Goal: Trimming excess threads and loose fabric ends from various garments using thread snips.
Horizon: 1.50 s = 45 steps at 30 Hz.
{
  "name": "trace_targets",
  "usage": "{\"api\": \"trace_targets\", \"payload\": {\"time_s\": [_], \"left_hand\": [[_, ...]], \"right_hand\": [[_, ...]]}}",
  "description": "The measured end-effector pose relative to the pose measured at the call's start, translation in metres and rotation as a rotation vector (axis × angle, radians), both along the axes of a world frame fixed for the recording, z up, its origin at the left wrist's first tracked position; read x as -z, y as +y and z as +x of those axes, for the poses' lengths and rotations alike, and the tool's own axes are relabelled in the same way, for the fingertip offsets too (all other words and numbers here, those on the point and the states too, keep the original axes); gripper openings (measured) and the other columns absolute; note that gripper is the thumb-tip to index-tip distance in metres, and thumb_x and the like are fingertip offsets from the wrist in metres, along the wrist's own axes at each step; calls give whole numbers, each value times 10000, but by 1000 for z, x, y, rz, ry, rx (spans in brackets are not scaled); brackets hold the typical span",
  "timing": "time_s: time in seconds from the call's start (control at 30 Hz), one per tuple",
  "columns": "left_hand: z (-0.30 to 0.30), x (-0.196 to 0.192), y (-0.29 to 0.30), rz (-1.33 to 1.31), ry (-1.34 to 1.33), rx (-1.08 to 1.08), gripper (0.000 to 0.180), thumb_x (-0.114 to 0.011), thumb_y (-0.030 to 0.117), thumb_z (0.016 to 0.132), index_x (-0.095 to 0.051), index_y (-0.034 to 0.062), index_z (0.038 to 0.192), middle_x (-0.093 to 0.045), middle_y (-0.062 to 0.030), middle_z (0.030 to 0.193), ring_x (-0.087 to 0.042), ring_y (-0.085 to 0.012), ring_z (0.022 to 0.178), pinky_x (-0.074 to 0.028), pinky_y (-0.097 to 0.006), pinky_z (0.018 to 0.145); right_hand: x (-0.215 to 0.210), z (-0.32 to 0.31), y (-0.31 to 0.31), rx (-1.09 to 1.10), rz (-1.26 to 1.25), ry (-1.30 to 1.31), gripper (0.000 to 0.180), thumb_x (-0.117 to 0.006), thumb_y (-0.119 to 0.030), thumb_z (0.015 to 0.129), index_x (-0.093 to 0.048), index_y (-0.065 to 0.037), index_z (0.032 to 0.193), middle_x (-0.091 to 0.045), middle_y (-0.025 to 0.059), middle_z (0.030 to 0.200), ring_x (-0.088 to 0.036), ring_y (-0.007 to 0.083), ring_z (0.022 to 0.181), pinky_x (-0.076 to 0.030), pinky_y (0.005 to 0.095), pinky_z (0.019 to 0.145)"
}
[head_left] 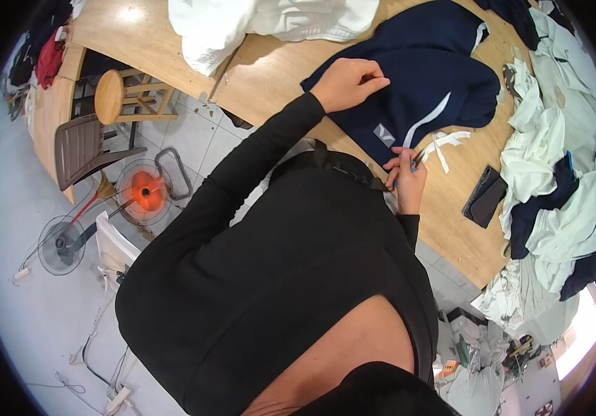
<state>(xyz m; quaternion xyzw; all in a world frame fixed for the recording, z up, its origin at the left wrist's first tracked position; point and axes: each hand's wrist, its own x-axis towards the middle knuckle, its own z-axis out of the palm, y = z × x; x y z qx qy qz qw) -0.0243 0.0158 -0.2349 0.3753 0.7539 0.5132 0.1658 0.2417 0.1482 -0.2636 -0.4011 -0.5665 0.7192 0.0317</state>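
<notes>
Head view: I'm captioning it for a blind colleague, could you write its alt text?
A person in black at a wooden table, left hand over a navy garment, right hand holding a blue-handled tool, perhaps scissors, by the garment's edge. White strips and heaped pale fabric lie to the right.

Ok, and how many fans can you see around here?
2: one with orange blades, beside the brown chair; the other, with a grey hub, farther left and lower in the picture. Others could be hidden.
</notes>
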Motion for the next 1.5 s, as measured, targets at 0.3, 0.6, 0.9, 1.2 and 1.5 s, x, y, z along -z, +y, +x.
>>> {"api": "trace_targets", "payload": {"time_s": [0.3,0.6,0.9,1.2,1.5], "left_hand": [[19,21,-17,237,-231,-276,163,-824,184,990,-800,26,1027,-730,-67,856,-696,-145,744,-528,-273,676],[9,18,-39,-83,-15,-128,117,-786,77,972,-784,26,1078,-744,-101,951,-754,-218,840,-599,-326,789],[35,1,-2,55,-175,-192,106,-778,58,987,-795,37,1089,-759,-61,966,-722,-138,817,-557,-269,725],[39,-26,54,-138,11,-8,418,-895,196,872,-736,70,1238,-673,-121,1179,-698,-324,1003,-585,-418,886],[69,-24,54,172,197,114,202,-745,-66,866,-755,38,1039,-684,-119,1080,-685,-360,1035,-571,-423,875]], "right_hand": [[-9,-3,-2,49,-37,12,298,-567,-261,1173,-677,14,1210,-694,78,792,-427,54,447,-308,235,428],[-37,-22,37,149,311,32,248,-645,-186,1123,-752,27,1057,-675,15,800,-615,85,785,-465,255,764],[-30,-77,61,562,696,136,281,-860,-156,954,-719,48,1088,-701,43,914,-632,106,838,-511,270,805],[-48,-31,9,182,137,233,166,-786,-29,986,-620,-18,988,-620,-28,900,-586,52,805,-470,221,718],[-5,27,-10,235,155,-13,132,-771,8,968,-676,38,1054,-715,45,930,-692,109,863,-547,268,772]]}}
